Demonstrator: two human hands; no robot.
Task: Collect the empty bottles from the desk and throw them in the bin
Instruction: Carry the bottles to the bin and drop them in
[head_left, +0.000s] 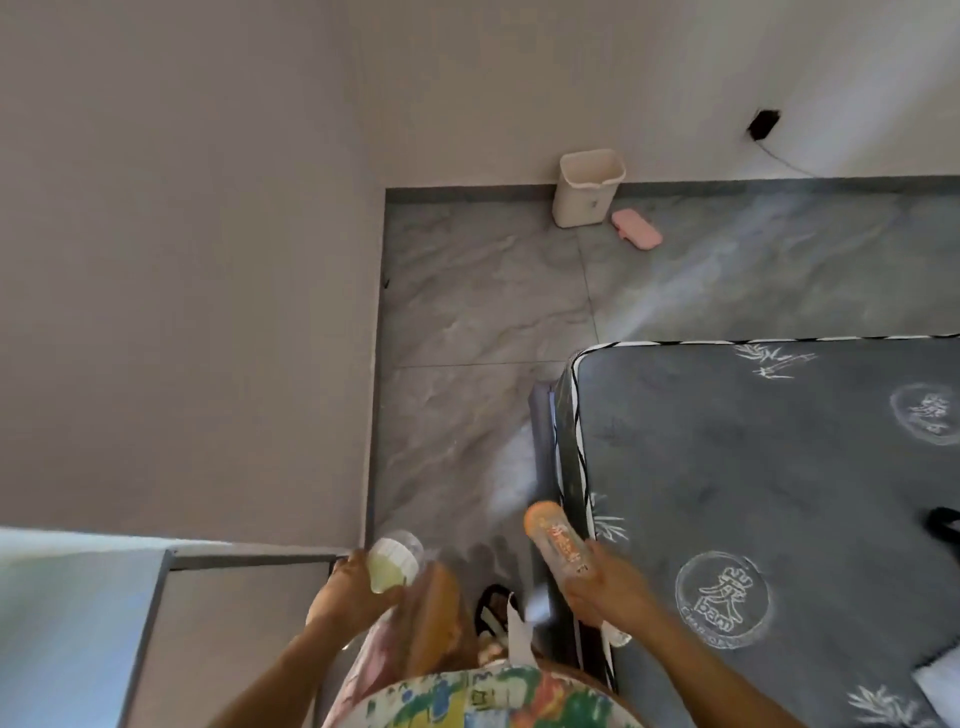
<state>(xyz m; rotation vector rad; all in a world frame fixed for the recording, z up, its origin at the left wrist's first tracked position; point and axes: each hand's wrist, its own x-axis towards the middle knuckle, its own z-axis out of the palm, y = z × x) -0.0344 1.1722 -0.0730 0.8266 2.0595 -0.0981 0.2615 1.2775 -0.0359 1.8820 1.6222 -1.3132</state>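
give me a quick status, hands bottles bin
Left hand grip shut on clear bottle; right hand grip shut on orange-capped bottle. White bin ahead by wall, open. Pink item on floor beside it, path otherwise open.

a dark patterned mattress (779, 467) lies right; a pink case (636, 232) rests on the grey floor (483, 312).

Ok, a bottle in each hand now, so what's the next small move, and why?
Probably walk forward along the floor strip toward the white bin by the far wall. The left hand and right hand each hold a bottle, and the bin stands well ahead, open-topped.
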